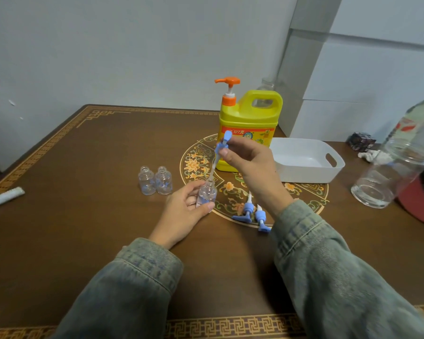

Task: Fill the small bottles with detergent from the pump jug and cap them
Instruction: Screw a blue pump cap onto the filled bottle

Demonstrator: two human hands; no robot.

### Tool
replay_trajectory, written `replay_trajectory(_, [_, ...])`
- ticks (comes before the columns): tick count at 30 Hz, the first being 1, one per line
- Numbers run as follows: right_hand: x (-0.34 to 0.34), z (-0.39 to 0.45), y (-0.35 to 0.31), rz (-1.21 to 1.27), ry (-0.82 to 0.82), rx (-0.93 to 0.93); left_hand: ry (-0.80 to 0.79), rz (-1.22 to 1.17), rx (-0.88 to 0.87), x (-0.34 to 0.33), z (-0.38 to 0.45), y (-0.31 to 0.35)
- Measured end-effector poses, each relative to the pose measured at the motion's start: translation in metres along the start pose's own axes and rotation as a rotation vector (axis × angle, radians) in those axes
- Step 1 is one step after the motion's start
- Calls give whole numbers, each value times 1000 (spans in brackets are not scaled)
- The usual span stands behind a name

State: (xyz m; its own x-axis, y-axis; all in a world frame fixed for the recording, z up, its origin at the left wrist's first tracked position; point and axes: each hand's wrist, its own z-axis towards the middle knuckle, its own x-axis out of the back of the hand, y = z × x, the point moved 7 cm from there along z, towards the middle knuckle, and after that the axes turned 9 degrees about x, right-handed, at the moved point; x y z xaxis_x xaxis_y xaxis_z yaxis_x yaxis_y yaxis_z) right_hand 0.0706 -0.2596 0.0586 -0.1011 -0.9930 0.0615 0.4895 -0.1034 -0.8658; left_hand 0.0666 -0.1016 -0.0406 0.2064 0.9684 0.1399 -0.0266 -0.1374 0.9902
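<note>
My left hand [181,214] grips a small clear bottle [207,194] standing on the table. Above it, my right hand [249,162] pinches a blue pump cap [222,145], and the cap's white tube reaches down to the bottle's mouth. Two more small clear bottles [155,180] stand open and side by side to the left. Two other blue pump caps [253,214] lie on the table under my right wrist. The yellow detergent jug [250,123] with its orange pump [228,81] stands behind my right hand.
A white plastic tray [306,160] sits right of the jug. A large clear jar [389,172] and a tall plastic bottle [416,118] stand at the right edge, by a red object [419,204]. A small dark cube [361,141] lies behind. A wrapped stick [4,195] lies far left.
</note>
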Motion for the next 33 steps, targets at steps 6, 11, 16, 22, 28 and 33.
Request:
replay_trajectory(6, [-4,0,5,-34,2,-6,-14,19,-4,-1,1,-1])
replay_trajectory(11, [3,1,9,-73,24,-9,-17,17,-27,1,2,0])
replay_trajectory(16, [-2,-8,21,-66,-37,-47,-24,15,-35,0,5,0])
replay_trajectory(22, [-14,-23,36,-275,-132,-53,-13,-14,-37,0,6,1])
replay_trajectory(28, [-12,-27,35,-348,-112,-30,-29,13,-28,-2,5,-2])
replay_trajectory(33, [-10,-28,31,-402,-85,3,-40,8,-30,-3,4,0])
